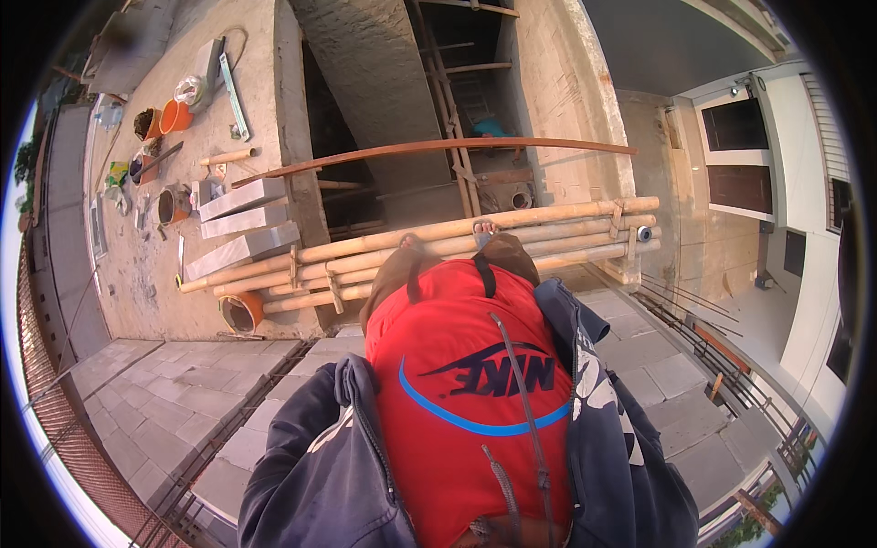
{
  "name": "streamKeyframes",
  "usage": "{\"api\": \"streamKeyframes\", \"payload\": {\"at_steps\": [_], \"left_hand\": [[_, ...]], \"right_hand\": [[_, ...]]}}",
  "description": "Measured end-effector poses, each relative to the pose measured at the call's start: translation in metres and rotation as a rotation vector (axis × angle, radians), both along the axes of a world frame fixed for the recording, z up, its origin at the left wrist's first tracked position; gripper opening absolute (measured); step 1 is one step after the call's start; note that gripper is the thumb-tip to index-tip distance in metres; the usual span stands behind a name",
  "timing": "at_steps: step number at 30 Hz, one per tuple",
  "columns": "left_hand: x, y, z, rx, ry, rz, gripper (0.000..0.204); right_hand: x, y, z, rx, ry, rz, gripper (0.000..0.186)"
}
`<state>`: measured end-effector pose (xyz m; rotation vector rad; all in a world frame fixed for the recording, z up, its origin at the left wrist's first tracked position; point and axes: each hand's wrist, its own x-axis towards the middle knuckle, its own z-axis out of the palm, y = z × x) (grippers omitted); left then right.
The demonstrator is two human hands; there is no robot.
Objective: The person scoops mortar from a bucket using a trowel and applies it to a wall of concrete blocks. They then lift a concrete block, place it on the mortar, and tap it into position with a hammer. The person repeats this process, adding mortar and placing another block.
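- Two bare feet (484, 228) are caught in the head view, planted on the bamboo poles (575, 214), and that is where the nearest gear is found: directly under the person, laid side by side along the edge of the dark opening (327, 119).
- And the poles look settled; short cross-pieces (335, 290) are set over them, so the footing may be judged as placed.
- Now the hands: neither the left hand nor the right hand can be made out around the open dark jacket (320, 475). Whether the fingers are spread, narrowed or closed on something cannot be told.
- Over to the finished-looking part: grey blocks (183, 397) are seen set in neat rows to both sides of the person.
- Not so the three pale blocks (245, 220)! Beside the poles' left end they are lined up loose, seemingly unused.
- The opening is bridged only by a thin brown strip (457, 143); most of it is left uncovered.
- At the far left, orange buckets (176, 115) and a long straightedge (233, 96) are set down, all unattended; no handling can be confirmed.
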<state>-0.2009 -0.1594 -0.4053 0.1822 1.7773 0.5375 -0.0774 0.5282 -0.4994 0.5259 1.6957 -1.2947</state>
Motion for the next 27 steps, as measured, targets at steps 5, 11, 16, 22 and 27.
{"api": "streamKeyframes", "payload": {"at_steps": [5, 11, 16, 22, 27], "left_hand": [[-0.070, 0.022, 0.058, -0.023, 0.120, -0.146, 0.031], [-0.113, 0.098, 0.118, -0.187, 0.323, 0.462, 0.041], [-0.102, 0.114, 0.101, -0.126, 0.427, 0.415, 0.035], [-0.055, 0.073, 0.051, 0.114, 0.397, 0.984, 0.028], [-0.005, 0.050, 0.005, -0.019, 0.493, 1.681, 0.052]], "right_hand": [[-0.026, 0.016, -0.016, -0.002, 0.034, 0.032, 0.044], [-0.069, 0.030, -0.034, -0.053, 0.141, 0.060, 0.043], [-0.122, 0.026, -0.062, 0.287, 0.193, 0.266, 0.035], [-0.146, 0.021, -0.113, 0.478, 0.157, 0.107, 0.029], [-0.164, -0.008, -0.121, 0.371, 0.195, 0.040, 0.031]]}}
